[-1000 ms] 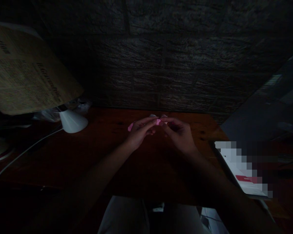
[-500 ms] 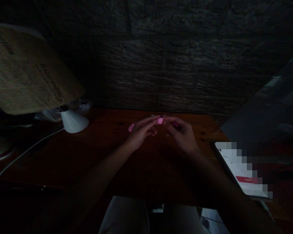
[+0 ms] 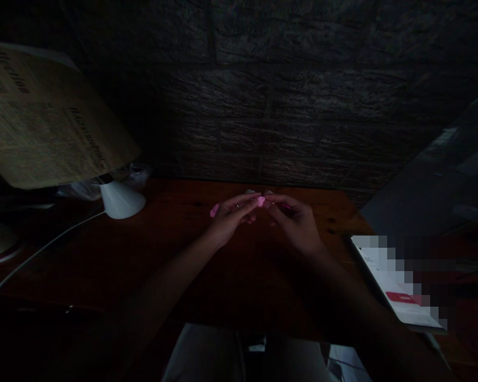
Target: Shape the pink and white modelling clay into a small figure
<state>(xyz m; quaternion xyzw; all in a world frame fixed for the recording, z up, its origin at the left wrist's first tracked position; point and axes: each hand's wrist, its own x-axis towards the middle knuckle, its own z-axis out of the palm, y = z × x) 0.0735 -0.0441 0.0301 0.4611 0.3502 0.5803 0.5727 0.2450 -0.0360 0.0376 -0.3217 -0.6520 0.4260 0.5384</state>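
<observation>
Between my two hands, over the wooden table, is a small pink lump (image 3: pixel 261 201) that looks like modelling clay. My left hand (image 3: pixel 231 216) pinches it from the left with thumb and forefinger. From the right, the thumb and fingertips of my right hand (image 3: pixel 295 218) close on the same lump. A second pink piece (image 3: pixel 214 210) lies on the table just left of my left hand. Behind my right fingers a brighter pink bit (image 3: pixel 287 206) shows, mostly hidden. Pale small objects (image 3: pixel 250 191) beyond my fingertips are too dark to make out.
On the left of the wooden table (image 3: pixel 175 254) stands a lamp with a white base (image 3: pixel 123 200) and a newsprint-patterned shade (image 3: pixel 56 119); its white cable (image 3: pixel 43 245) runs forward. A dark brick wall (image 3: pixel 239 95) rises behind. A white-and-red flat item (image 3: pixel 386 286) lies at the right edge.
The pink lump has turned or changed shape slightly between my fingertips, and my fingers have shifted a little around it. The whole view has moved slightly.
</observation>
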